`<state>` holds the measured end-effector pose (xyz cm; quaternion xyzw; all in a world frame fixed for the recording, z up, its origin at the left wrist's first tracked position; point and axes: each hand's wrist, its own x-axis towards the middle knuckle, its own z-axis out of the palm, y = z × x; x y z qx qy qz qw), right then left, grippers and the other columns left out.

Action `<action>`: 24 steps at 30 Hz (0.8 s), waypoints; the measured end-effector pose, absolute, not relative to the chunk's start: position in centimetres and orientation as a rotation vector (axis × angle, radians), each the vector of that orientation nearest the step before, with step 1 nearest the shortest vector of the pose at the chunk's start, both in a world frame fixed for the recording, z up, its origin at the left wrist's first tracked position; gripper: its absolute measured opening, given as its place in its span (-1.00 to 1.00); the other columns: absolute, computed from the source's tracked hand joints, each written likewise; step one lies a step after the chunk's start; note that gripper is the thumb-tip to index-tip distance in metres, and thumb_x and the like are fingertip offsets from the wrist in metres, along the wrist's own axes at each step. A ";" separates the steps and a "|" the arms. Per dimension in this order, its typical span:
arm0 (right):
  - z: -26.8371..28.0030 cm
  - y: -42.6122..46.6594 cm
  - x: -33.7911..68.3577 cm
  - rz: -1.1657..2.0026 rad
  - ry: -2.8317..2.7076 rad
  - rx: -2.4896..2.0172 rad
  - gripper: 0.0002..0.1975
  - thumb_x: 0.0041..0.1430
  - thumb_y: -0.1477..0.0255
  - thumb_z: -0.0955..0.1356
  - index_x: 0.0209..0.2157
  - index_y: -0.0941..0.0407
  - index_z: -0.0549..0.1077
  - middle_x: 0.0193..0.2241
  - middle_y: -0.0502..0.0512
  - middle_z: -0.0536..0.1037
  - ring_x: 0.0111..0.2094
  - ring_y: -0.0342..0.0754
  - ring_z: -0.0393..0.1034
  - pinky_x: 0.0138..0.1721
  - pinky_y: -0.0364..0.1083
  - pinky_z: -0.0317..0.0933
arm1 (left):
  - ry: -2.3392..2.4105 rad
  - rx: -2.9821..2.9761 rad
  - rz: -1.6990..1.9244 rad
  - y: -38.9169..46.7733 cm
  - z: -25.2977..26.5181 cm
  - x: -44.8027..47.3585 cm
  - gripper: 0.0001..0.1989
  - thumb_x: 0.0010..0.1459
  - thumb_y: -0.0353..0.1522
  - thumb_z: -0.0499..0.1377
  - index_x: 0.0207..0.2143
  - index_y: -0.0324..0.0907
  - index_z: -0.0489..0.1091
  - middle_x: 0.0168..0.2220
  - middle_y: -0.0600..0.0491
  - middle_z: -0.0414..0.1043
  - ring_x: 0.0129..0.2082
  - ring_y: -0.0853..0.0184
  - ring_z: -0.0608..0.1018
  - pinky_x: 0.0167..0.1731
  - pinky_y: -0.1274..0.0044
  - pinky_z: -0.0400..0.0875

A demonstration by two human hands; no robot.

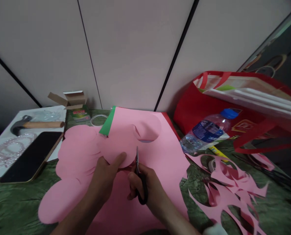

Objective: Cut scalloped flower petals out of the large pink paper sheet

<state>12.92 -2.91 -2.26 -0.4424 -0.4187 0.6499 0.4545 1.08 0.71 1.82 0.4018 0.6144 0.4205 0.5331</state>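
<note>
Clock centred on the scissors (pixel 137 164). Green table cover (pixel 3 209) is mostly overlaid by the pink sheet (pixel 167 160), 12 round to 6. Sheet could be creased or dragged if leaned on. Overlapping pile of pink discs (pixel 77 143) is parked at 9; could be fanned out if caught by the left forearm (pixel 83 205), which is laid across its near side.

Single pink disc (pixel 118 140) at 10–11 is pinched by the left hand (pixel 105 176): thumb on top, other fingers mostly hidden. Edge could be nicked if the blades are steered inward; thumb could be cut if slid into the blade line. Scissors are gripped by the right hand (pixel 147 182), fingers wrapped on the black handles, blades pointed at 12 along the disc edge. Blade gap can't be told.

Containers: red bag (pixel 188 107) at 2, loaded with white panels (pixel 255 98) poking out the top. Capped bottle (pixel 205 130) at 2, tilted beside it; fill level can't be read. Small box (pixel 80 112) at 10, flaps open, contents hidden.
</note>
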 end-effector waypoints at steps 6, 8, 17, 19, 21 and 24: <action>-2.2 -2.7 13.0 1.615 -1.053 -1.102 -0.75 0.05 0.27 0.32 -0.51 0.15 0.27 -0.73 -0.14 0.27 -0.71 -0.23 0.20 -0.60 -0.17 0.19 | 1.462 1.048 1.020 0.6 2.1 1.2 -0.69 -0.13 -0.21 0.22 -0.42 -0.31 0.43 -0.46 -0.05 0.52 -0.45 0.22 0.51 -0.45 0.48 0.37; -2.0 -2.6 13.1 1.599 -1.054 -1.111 -0.74 0.02 0.26 0.34 -0.49 0.16 0.29 -0.70 -0.14 0.27 -0.69 -0.24 0.20 -0.61 -0.19 0.16 | 1.491 1.078 1.010 0.5 2.1 1.2 -0.71 -0.14 -0.21 0.22 -0.47 -0.29 0.42 -0.51 -0.02 0.50 -0.49 0.24 0.50 -0.48 0.49 0.36; -0.7 -2.2 13.5 1.580 -1.085 -1.162 -0.63 -0.12 0.15 0.39 -0.47 0.17 0.32 -0.55 -0.05 0.32 -0.59 -0.20 0.23 -0.55 -0.16 0.15 | 1.640 1.064 0.973 0.5 2.0 1.4 -0.63 -0.20 -0.21 0.26 -0.35 -0.29 0.41 -0.40 -0.07 0.53 -0.37 0.15 0.53 -0.42 0.43 0.40; -0.7 -2.2 13.5 1.576 -1.094 -1.158 -0.62 -0.12 0.13 0.39 -0.48 0.17 0.31 -0.55 -0.05 0.31 -0.60 -0.20 0.23 -0.56 -0.16 0.13 | 1.627 1.063 0.967 0.5 2.2 1.4 -0.65 -0.21 -0.21 0.26 -0.38 -0.28 0.41 -0.43 -0.07 0.53 -0.38 0.14 0.53 -0.43 0.43 0.40; -0.8 -2.2 13.5 1.574 -1.101 -1.155 -0.62 -0.11 0.12 0.38 -0.49 0.16 0.30 -0.56 -0.06 0.30 -0.61 -0.21 0.22 -0.56 -0.17 0.12 | 1.610 1.082 0.958 0.4 2.4 1.4 -0.67 -0.20 -0.21 0.25 -0.41 -0.28 0.42 -0.45 -0.05 0.53 -0.40 0.14 0.54 -0.44 0.43 0.40; -0.9 -2.3 13.4 1.574 -1.099 -1.149 -0.62 -0.10 0.13 0.37 -0.49 0.17 0.29 -0.58 -0.07 0.30 -0.62 -0.22 0.21 -0.57 -0.17 0.13 | 1.612 1.093 0.945 0.4 2.4 1.4 -0.67 -0.19 -0.20 0.25 -0.42 -0.28 0.42 -0.45 -0.06 0.53 -0.41 0.14 0.53 -0.46 0.43 0.39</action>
